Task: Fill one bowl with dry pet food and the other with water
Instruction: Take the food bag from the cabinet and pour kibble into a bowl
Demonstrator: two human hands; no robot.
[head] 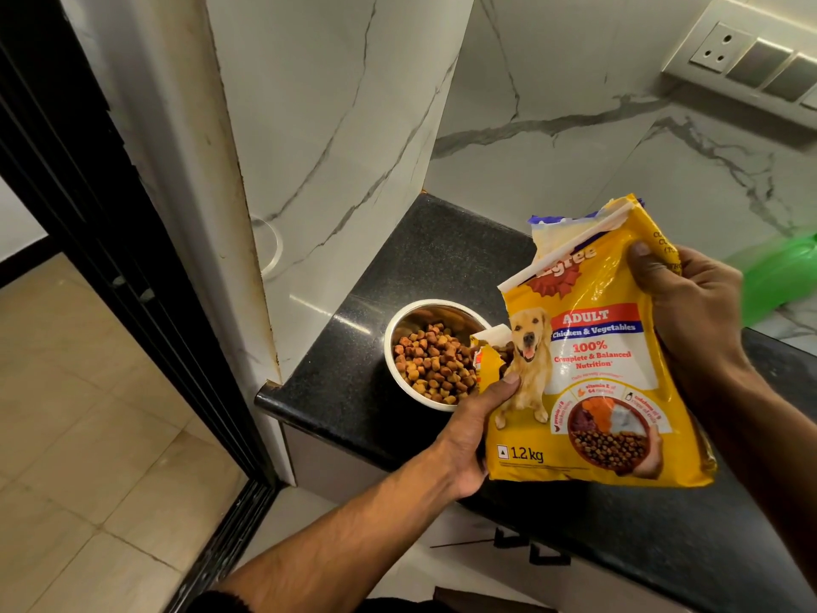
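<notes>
A yellow dog food bag [601, 373] is held over the black counter, its torn corner tipped down to the left over a steel bowl [400, 323]. Brown kibble [435, 362] fills much of that bowl. My left hand [475, 429] grips the bag's lower left edge, thumb on the printed front beside the torn opening. My right hand [689, 303] grips the bag's upper right side, thumb on the front. No second bowl appears in view.
The black granite counter [442, 258] ends at a rounded front edge by a marble pillar [309, 148]. A green plastic thing [782, 276] lies at the right. A switch panel [751, 59] sits on the wall. Tiled floor [88, 413] and a black door frame lie left.
</notes>
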